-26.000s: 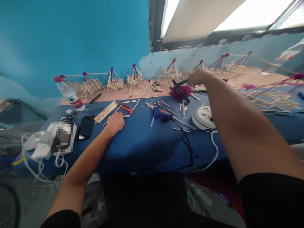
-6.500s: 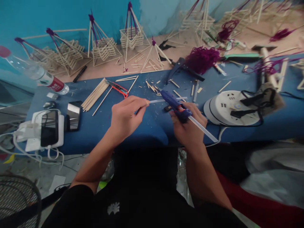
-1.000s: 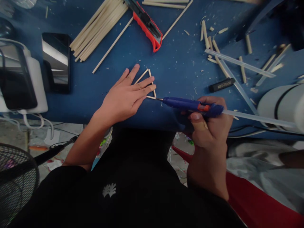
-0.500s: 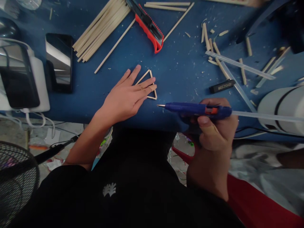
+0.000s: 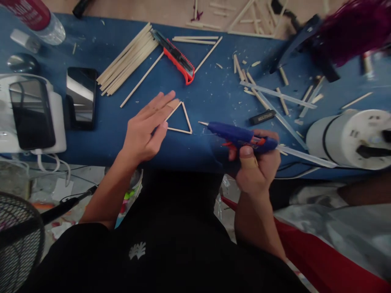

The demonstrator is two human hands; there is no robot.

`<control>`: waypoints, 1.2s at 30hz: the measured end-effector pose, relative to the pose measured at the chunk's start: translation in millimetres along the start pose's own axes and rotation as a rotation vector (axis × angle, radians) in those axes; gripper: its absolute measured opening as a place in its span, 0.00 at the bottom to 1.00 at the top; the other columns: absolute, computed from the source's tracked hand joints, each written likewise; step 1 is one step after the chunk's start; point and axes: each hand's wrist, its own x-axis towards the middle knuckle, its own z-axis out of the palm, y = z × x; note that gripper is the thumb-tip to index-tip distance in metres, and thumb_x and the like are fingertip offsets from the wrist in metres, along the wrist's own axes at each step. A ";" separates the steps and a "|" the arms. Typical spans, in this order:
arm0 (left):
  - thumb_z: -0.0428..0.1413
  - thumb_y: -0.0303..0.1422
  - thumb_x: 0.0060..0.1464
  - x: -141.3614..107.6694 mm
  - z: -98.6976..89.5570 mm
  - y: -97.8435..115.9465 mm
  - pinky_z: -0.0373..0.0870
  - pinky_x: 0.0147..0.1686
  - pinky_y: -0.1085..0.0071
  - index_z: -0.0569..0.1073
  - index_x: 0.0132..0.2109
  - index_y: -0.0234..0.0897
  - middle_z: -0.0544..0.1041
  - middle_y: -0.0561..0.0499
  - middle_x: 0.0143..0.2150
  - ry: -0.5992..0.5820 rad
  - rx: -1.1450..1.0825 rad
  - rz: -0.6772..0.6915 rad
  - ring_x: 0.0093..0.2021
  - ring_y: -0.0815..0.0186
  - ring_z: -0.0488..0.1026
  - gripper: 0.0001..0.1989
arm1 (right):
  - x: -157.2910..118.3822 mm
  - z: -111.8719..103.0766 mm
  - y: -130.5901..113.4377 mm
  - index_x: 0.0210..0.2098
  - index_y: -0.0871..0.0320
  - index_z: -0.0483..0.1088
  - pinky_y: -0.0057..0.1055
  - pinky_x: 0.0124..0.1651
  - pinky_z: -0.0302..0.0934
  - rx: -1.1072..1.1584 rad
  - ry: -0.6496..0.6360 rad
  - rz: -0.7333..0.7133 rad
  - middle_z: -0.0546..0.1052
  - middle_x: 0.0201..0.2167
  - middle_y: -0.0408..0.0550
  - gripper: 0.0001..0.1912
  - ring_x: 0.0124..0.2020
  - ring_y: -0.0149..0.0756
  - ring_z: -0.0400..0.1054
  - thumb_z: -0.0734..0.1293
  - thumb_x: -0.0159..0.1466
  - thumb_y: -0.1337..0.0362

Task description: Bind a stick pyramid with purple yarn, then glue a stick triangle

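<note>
Head view: nearest, the wearer's black shirt (image 5: 165, 244) fills the lower middle, with a mesh fan (image 5: 18, 232) at the near left and patterned grey cloth (image 5: 336, 219) at the near right. Beyond lies a blue table (image 5: 214, 93). Over its near edge the 2 hands are well apart. On the right, the right hand (image 5: 258, 162) is closed around a blue glue gun (image 5: 230, 133), a clear glue stick (image 5: 305, 156) jutting from its rear. Its metal nozzle points left, just beside the near right corner of a small triangle (image 5: 187, 117) of 3 pale sticks – apart from it. The triangle lies flat near the middle of the table. The left hand (image 5: 148, 128) is at its left corner, fingers stretched out and thumb apart; that corner is hidden, so I cannot tell whether the hand pinches it.

To the left sit a dark phone (image 5: 82, 97) and, farther left, another phone (image 5: 32, 114) on a white device. To the right are a small black block (image 5: 262, 117) and a round white power socket (image 5: 314, 134). Farther off, an orange and black utility knife (image 5: 177, 57) touches a bundle of sticks (image 5: 128, 61). At the far left stands a bottle (image 5: 55, 30), partly cut off; at the far right is a heap of purple yarn (image 5: 354, 32) – blurred.
</note>
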 end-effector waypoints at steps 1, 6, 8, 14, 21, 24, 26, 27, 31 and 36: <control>0.46 0.36 0.75 -2.1 0.5 0.3 0.67 0.77 0.49 0.79 0.67 0.45 0.80 0.48 0.70 0.104 -0.007 0.000 0.73 0.52 0.75 0.23 | -2.9 5.2 -2.5 0.50 0.47 0.67 0.38 0.31 0.67 0.085 0.087 -0.004 0.69 0.25 0.37 0.17 0.22 0.37 0.68 0.68 0.70 0.44; 0.54 0.34 0.71 -15.8 15.3 22.3 0.85 0.53 0.60 0.83 0.41 0.41 0.88 0.49 0.38 0.431 -0.100 0.094 0.42 0.60 0.87 0.13 | -24.2 29.4 -10.1 0.49 0.47 0.63 0.36 0.28 0.65 0.244 0.432 0.016 0.73 0.28 0.39 0.13 0.22 0.37 0.69 0.66 0.69 0.52; 0.55 0.29 0.69 -24.4 27.0 42.8 0.85 0.47 0.63 0.83 0.41 0.39 0.88 0.49 0.37 0.311 -0.196 0.127 0.40 0.62 0.86 0.11 | -34.5 37.7 -12.1 0.51 0.46 0.62 0.40 0.33 0.71 0.225 0.444 0.027 0.75 0.30 0.40 0.13 0.26 0.39 0.73 0.65 0.70 0.53; 0.59 0.33 0.69 -53.8 66.8 91.7 0.79 0.69 0.55 0.76 0.69 0.33 0.82 0.34 0.66 -0.068 -0.445 0.014 0.67 0.53 0.81 0.24 | -61.0 53.4 -15.6 0.56 0.44 0.59 0.48 0.54 0.78 0.312 0.362 0.182 0.80 0.48 0.47 0.23 0.45 0.42 0.81 0.72 0.69 0.53; 0.55 0.36 0.72 -62.5 83.4 100.2 0.66 0.79 0.47 0.64 0.79 0.40 0.68 0.38 0.79 -0.152 -0.658 -0.035 0.79 0.48 0.67 0.32 | -70.0 50.2 -14.8 0.52 0.45 0.64 0.47 0.61 0.76 0.303 0.267 0.106 0.73 0.56 0.50 0.20 0.57 0.45 0.76 0.75 0.67 0.53; 0.56 0.38 0.72 -57.6 84.2 108.3 0.73 0.74 0.49 0.72 0.73 0.39 0.77 0.38 0.72 -0.103 -0.722 -0.165 0.72 0.48 0.77 0.27 | -70.6 47.0 -20.6 0.56 0.44 0.70 0.51 0.68 0.73 0.325 0.215 -0.047 0.73 0.57 0.52 0.14 0.63 0.46 0.74 0.69 0.72 0.57; 0.59 0.38 0.70 -52.5 84.6 112.5 0.82 0.63 0.56 0.79 0.66 0.38 0.86 0.41 0.60 -0.039 -0.742 -0.287 0.59 0.51 0.85 0.22 | -69.7 42.4 -25.7 0.60 0.44 0.72 0.53 0.71 0.71 0.298 0.160 -0.085 0.74 0.59 0.54 0.15 0.67 0.47 0.73 0.66 0.74 0.59; 0.61 0.39 0.68 -49.7 84.7 113.4 0.85 0.56 0.59 0.82 0.62 0.38 0.88 0.43 0.52 0.003 -0.744 -0.346 0.51 0.54 0.87 0.19 | -68.4 38.8 -28.3 0.61 0.45 0.72 0.53 0.72 0.70 0.277 0.121 -0.095 0.75 0.61 0.55 0.16 0.68 0.48 0.72 0.66 0.75 0.60; 0.69 0.42 0.59 -40.9 82.4 109.7 0.87 0.48 0.63 0.86 0.47 0.37 0.89 0.46 0.42 0.140 -0.752 -0.498 0.41 0.56 0.87 0.15 | -51.7 12.7 -38.5 0.57 0.47 0.78 0.52 0.69 0.72 0.151 -0.092 -0.211 0.80 0.59 0.55 0.14 0.65 0.49 0.76 0.67 0.74 0.61; 0.68 0.44 0.63 -37.0 71.2 100.5 0.85 0.60 0.60 0.87 0.50 0.35 0.90 0.42 0.48 0.138 -0.819 -0.513 0.50 0.54 0.89 0.17 | 15.3 -36.0 -45.7 0.45 0.54 0.83 0.43 0.52 0.73 -0.368 -0.129 -0.208 0.85 0.43 0.53 0.13 0.44 0.44 0.80 0.64 0.74 0.62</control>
